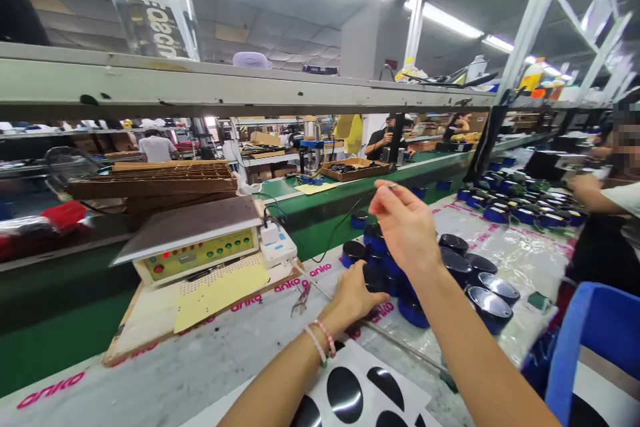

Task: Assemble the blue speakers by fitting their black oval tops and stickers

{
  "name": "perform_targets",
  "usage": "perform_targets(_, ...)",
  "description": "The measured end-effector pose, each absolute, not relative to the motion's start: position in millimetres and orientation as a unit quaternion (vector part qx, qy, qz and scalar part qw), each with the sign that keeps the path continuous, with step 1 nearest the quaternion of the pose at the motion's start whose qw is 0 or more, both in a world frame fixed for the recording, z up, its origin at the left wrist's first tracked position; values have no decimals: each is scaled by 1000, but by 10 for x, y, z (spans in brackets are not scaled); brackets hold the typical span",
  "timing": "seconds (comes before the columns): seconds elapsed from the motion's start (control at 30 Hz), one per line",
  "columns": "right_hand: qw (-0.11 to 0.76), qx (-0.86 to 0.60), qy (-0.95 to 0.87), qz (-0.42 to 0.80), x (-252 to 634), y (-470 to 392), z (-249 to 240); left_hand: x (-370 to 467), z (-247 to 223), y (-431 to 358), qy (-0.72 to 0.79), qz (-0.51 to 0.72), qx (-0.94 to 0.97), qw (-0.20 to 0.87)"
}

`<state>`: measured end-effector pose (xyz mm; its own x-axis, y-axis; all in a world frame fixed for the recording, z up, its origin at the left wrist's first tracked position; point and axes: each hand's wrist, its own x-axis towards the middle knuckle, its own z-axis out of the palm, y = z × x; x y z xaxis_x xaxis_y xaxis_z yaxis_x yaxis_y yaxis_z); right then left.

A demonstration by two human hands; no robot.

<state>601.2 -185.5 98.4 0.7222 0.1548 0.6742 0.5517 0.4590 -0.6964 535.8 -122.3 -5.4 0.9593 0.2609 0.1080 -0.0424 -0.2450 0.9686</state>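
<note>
My left hand (350, 297), with beaded bracelets at the wrist, has thumb and fingers around a round blue case with a black top (373, 277). Above and to its right, my right hand (407, 230) is raised with its fingertips pinched together. A thin dark sliver shows at those fingertips, too small to name. Several more blue round cases (353, 252) stand close behind and beside both hands; some with shiny black tops (490, 301) sit to the right of my right forearm. Below my left wrist lies a white sheet with black round stickers (345, 393).
A control box (200, 253) with lit buttons and a power strip (278, 247) stand at the left. A shelf (300, 90) spans above the bench. A blue bin (565, 353) is at the lower right. A co-worker's arm (595, 192) reaches toward more blue cases (525, 213).
</note>
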Motion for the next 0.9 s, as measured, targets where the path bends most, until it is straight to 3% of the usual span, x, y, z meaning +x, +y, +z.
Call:
perform_targets(0.2,843,-334,-395,-146,5631,-1855,1420,4376,291,-861,102,134,737,654)
perform_targets(0.27,793,-384,-457,-119,5345,-1846,1404,3854,410,-698,135,149,649,733)
perform_targets(0.33,690,-469,-546,-75,5017,-1789,1319,3362,484,-582,185,190,557,787)
perform_targets(0.43,526,-512,-679,-5,4574,-1602,1156,2827,521,-496,250,289,451,807)
perform_targets(0.53,428,-506,-747,62,4307,-1352,1016,2585,516,-427,258,348,367,823)
perform_targets(0.9,332,-553,-747,159,4276,-929,533,2524,133,-299,244,344,225,878)
